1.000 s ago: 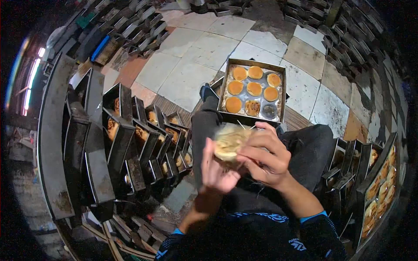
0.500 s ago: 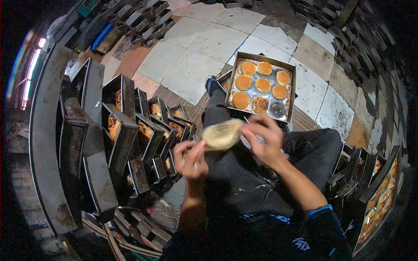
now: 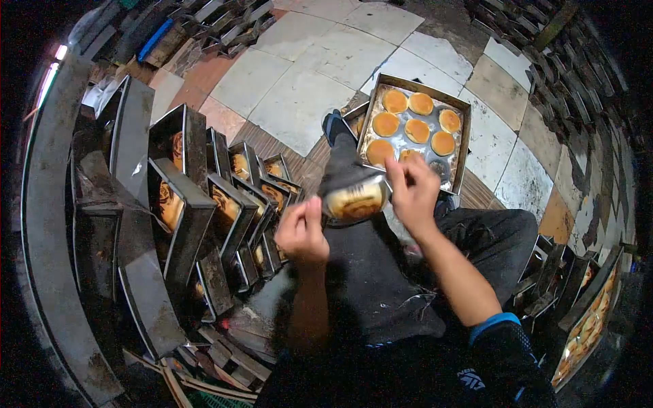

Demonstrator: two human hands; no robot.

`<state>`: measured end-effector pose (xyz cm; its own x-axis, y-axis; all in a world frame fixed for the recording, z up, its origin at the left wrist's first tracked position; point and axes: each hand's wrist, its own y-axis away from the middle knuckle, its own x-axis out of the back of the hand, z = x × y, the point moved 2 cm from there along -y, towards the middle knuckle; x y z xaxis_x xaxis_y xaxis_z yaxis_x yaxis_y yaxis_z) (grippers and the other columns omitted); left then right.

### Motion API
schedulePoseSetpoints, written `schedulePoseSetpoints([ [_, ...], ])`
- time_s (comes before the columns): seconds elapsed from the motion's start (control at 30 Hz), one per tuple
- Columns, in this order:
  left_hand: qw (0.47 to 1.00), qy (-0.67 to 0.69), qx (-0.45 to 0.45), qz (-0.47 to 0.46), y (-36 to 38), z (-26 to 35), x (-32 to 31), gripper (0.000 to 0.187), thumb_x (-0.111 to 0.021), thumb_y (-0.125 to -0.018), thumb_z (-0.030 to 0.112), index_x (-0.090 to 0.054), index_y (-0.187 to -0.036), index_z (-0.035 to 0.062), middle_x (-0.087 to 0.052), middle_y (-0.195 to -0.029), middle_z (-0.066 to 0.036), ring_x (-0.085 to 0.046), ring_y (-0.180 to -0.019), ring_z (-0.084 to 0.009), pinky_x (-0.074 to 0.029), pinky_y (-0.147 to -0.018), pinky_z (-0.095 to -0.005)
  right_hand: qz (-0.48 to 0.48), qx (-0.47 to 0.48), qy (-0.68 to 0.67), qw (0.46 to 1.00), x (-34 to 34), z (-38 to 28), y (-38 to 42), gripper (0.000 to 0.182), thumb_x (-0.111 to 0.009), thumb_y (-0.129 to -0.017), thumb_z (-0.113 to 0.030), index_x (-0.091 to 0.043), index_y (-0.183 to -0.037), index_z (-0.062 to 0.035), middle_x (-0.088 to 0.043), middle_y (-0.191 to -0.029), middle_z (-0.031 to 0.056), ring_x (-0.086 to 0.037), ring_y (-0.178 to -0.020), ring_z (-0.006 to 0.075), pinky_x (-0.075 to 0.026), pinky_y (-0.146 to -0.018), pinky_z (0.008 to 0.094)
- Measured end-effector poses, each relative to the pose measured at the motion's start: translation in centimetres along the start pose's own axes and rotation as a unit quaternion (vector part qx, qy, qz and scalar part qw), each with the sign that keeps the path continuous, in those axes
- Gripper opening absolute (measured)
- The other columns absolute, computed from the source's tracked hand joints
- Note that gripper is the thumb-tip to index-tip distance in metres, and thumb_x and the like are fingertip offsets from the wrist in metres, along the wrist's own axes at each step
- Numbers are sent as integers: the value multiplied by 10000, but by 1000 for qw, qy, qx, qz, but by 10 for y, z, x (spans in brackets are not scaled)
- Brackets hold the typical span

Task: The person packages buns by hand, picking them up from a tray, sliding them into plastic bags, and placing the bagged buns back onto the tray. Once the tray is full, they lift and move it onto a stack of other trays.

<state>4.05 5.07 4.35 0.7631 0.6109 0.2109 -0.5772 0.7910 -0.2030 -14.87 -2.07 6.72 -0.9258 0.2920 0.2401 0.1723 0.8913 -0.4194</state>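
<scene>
A round bun (image 3: 355,202) in a clear plastic bag, its top marked with dark brown swirls, hangs between my two hands above my lap. My left hand (image 3: 304,230) pinches one corner of the bag, fingers closed. My right hand (image 3: 413,192) grips the opposite corner between thumb and fingers. The bag and bun are slightly blurred. Just beyond my right hand lies a square metal tray (image 3: 465,153) with several golden round buns (image 3: 417,131) in it; one bun is partly hidden behind that hand.
To my left stand stacked dark metal loaf tins (image 3: 180,228), several holding bread with brown swirls. At the right edge is a tray of wrapped buns (image 3: 588,333). More tins (image 3: 578,75) line the far right. Worn tiles (image 3: 299,95) cover the floor ahead.
The bagged bun has flipped, from its pale side to its brown-swirled top. Both hands stay at the bag's corners, the right slightly lower. The camera view has shifted a little.
</scene>
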Motion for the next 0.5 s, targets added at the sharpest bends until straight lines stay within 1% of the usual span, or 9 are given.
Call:
schedulePoseSetpoints([
  [0.1, 990, 107, 78, -55, 48, -16, 42, 77, -696, -861, 53, -650, -858, -8, -654, -768, -118, -604, -695, -202, -496, -630, -304, -35, -123, 38, 991, 22, -8, 66, 273, -631, -901, -90, -554, -661, 17, -516, -613, 131, -441, -522, 208, -342, -502, 349],
  [0.2, 995, -50, 64, -63, 96, -12, 69, 83, -700, -868, 75, -671, -850, -1, -666, -767, -115, -605, -651, -202, -493, -585, -298, -95, -256, 71, 959, 41, 2, 137, 331, -608, -929, -133, -523, -649, 22, -488, -584, 106, -415, -532, 155, -332, -505, 338],
  [0.27, 955, -240, -125, -123, 110, 2, 73, 112, -718, -860, 99, -675, -814, 7, -666, -734, -100, -601, -605, -201, -487, -581, -277, -139, -334, 108, 926, 58, 9, 152, 383, -593, -949, -164, -493, -631, 23, -447, -554, 73, -402, -549, 101, -322, -502, 320],
  [0.33, 986, -110, -93, -85, 114, -8, 83, 122, -721, -859, 109, -674, -816, 5, -662, -713, -97, -593, -583, -200, -479, -582, -267, -196, -221, 92, 951, 70, 17, 139, 360, -595, -942, -185, -559, -649, 21, -468, -530, 95, -417, -513, 127, -323, -499, 330],
  [0.37, 998, 20, -58, -30, 112, -12, 91, 133, -724, -858, 118, -672, -818, 2, -658, -692, -93, -584, -561, -200, -470, -583, -256, -129, -177, 111, 969, 77, 4, 115, 294, -632, -910, -148, -617, -663, 11, -516, -556, 99, -423, -491, 165, -334, -497, 349],
  [0.4, 998, 17, -61, -25, 100, -2, 91, 133, -724, -858, 118, -672, -818, 2, -658, -692, -93, -584, -561, -200, -470, -583, -256, -161, -208, 151, 953, 85, -13, 92, 168, -703, -851, -125, -686, -730, -10, -624, -643, 113, -548, -558, 216, -427, -574, 351],
  [0.43, 993, -69, -79, -58, 78, 18, 83, 143, -729, -858, 135, -677, -824, 6, -648, -680, -69, -576, -569, -171, -449, -576, -242, -194, -97, 80, 973, 79, -26, 74, 109, -737, -818, -125, -704, -828, -22, -664, -751, 129, -610, -666, 230, -462, -650, 358],
  [0.47, 980, -151, -96, -91, 57, 30, 73, 154, -734, -858, 153, -682, -830, 10, -638, -669, -45, -568, -576, -143, -429, -570, -228, -222, 16, 11, 975, 67, -38, 62, 177, -770, -784, -125, -722, -927, -33, -705, -859, 146, -672, -774, 245, -498, -726, 366],
  [0.5, 990, -96, -13, -104, 40, 30, 62, 156, -734, -861, 163, -688, -836, 16, -623, -670, -13, -538, -574, -104, -396, -549, -211, -271, 39, 27, 961, 52, -46, 57, 301, -788, -763, -142, -697, -1031, -39, -696, -971, 160, -670, -889, 271, -497, -799, 367],
])
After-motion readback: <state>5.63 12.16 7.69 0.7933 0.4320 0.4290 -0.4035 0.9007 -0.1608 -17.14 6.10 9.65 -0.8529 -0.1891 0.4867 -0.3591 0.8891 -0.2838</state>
